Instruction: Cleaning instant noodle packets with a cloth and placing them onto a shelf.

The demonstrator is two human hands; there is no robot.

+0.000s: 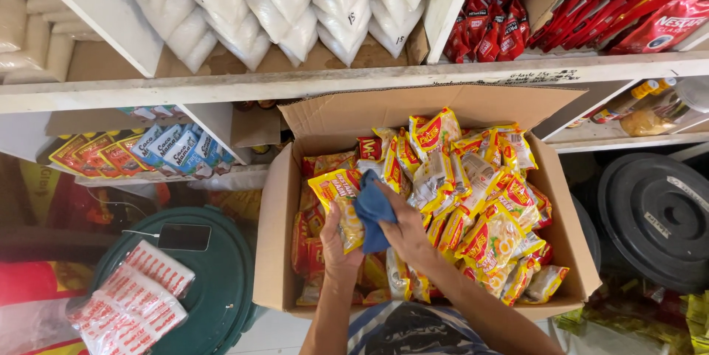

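Blue cloth [373, 215] wiping yellow noodle packet [341, 200]; right hand [405, 233] pinching cloth; left hand [336, 244] gripping packet over open cardboard box [277, 252]; steadier hold probably needed next.

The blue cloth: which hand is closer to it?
Right. The right hand grips the blue cloth itself. The left hand holds a yellow noodle packet just beside the cloth, over the cardboard box.

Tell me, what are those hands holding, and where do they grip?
Left hand grips a yellow packet by its lower part; right hand presses a blue cloth against it.
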